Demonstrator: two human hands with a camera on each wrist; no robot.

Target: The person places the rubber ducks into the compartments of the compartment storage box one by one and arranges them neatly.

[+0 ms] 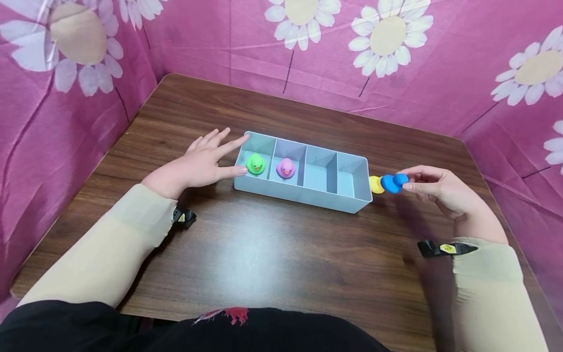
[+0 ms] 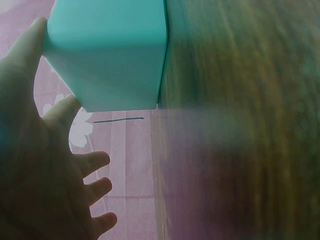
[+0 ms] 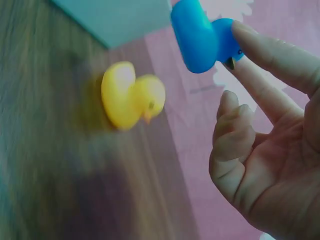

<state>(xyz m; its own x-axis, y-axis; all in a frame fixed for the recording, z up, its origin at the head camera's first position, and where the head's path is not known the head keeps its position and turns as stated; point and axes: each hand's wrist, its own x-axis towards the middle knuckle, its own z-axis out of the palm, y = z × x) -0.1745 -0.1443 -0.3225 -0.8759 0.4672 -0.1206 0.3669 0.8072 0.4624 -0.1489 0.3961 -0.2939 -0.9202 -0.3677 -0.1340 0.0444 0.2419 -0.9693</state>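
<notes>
My right hand (image 1: 444, 190) pinches a blue rubber duck (image 1: 393, 183) by its head between thumb and fingertip, just off the right end of a grey box (image 1: 303, 194) with several compartments. Below it a yellow rubber duck (image 3: 120, 97) stands on the table, partly covered by the blue one in the head view. With fingers spread, my left hand (image 1: 200, 164) touches the box's left end with thumb and index finger. A green rubber duck (image 1: 256, 164) sits in the leftmost compartment, a pink rubber duck (image 1: 286, 168) in the one beside it.
The box stands near the middle of a brown wooden table (image 1: 281, 254). Pink cloth (image 1: 246, 54) with white daisies hangs behind the table and along both sides. The table's near edge lies close to the person's dark top (image 1: 264, 332).
</notes>
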